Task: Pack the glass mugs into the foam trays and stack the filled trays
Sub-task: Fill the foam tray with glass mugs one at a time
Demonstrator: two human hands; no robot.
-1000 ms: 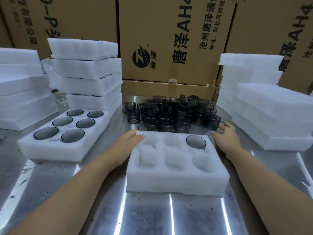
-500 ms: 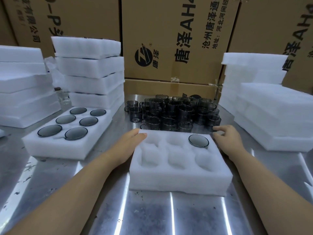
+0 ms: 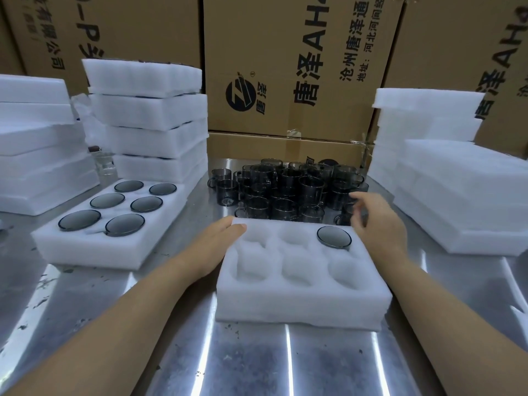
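A white foam tray [image 3: 303, 295] lies in front of me on the metal table, with one dark glass mug [image 3: 333, 237] in its far right pocket. The other pockets hold nothing. My left hand [image 3: 213, 245] rests flat against the tray's far left corner. My right hand [image 3: 377, 221] hovers at the tray's far right corner, fingers loosely spread toward the cluster of smoky glass mugs [image 3: 285, 190] behind the tray. A second foam tray [image 3: 85, 250] at the left holds several mugs.
Stacks of foam trays stand at the back left [image 3: 148, 121], far left [image 3: 34, 144] and right [image 3: 457, 190]. Large cardboard boxes [image 3: 300, 67] wall off the back. The steel table [image 3: 257, 361] has bare surface near me.
My right hand has lifted off the table beside the tray and moved up toward the mugs. The left hand stays on the tray corner.
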